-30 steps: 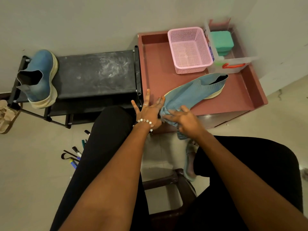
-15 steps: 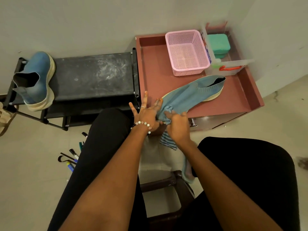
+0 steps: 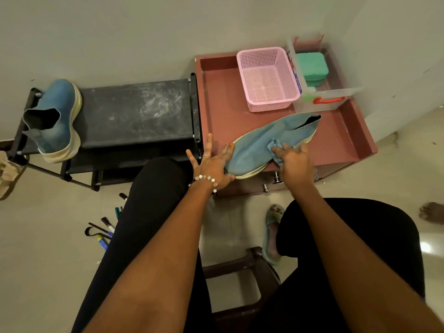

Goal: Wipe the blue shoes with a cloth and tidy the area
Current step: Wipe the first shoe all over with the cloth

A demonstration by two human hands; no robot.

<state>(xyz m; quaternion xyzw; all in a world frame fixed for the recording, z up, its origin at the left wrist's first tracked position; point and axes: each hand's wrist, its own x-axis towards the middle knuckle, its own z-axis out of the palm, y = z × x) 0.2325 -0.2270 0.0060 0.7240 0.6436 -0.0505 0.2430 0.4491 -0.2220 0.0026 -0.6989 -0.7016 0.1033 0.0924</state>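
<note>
A light blue knit shoe (image 3: 262, 140) lies on its side at the front of the reddish cabinet top (image 3: 225, 111), toe toward me. My left hand (image 3: 212, 164) braces the toe with straight spread fingers. My right hand (image 3: 294, 162) grips a bunched blue cloth (image 3: 275, 146) and presses it against the middle of the shoe's upper. The second blue shoe (image 3: 56, 118), darker with a thick cream sole, stands on the left end of the black rack (image 3: 137, 111).
A pink basket (image 3: 266, 78) and a clear box (image 3: 324, 97) holding green pads (image 3: 311, 66) sit at the cabinet's back. Markers (image 3: 105, 227) lie on the floor left of my leg. A brown stool (image 3: 240, 282) stands below me. A bare foot (image 3: 432, 211) shows at the right edge.
My right hand has moved the cloth from the shoe's toe, near the cabinet's front edge, up to the middle of the upper. The left hand still braces the toe.
</note>
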